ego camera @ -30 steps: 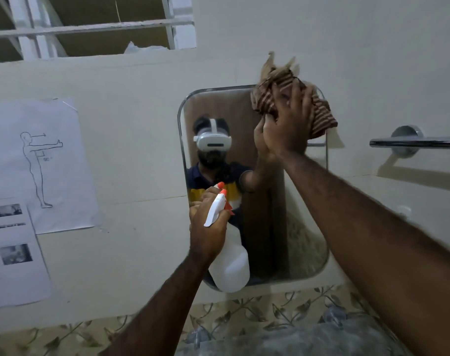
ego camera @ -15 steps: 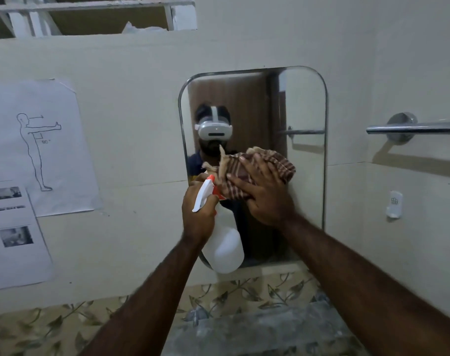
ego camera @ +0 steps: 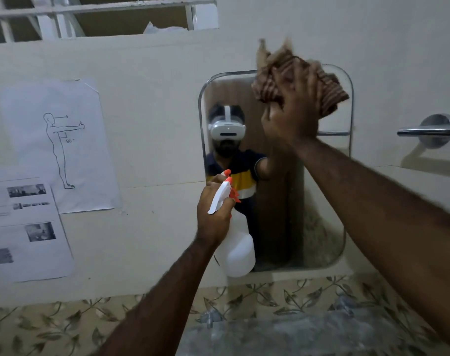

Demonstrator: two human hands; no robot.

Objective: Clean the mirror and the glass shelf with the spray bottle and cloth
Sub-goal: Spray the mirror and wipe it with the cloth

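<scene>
The mirror (ego camera: pixel 319 201) is being wiped: the cloth (ego camera: pixel 293 80) is pressed to its top edge under the right hand (ego camera: pixel 290 116), the spray bottle (ego camera: pixel 235 242) is gripped lower by the left hand (ego camera: pixel 213 214), and downward strokes are probably called for next.

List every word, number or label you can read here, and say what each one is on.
"90°": on the body-figure sheet taped to the wall, beside the outstretched arm.
Photo sheets below it: captions too small and blurred to read.
Spray bottle: no label visible.
</scene>
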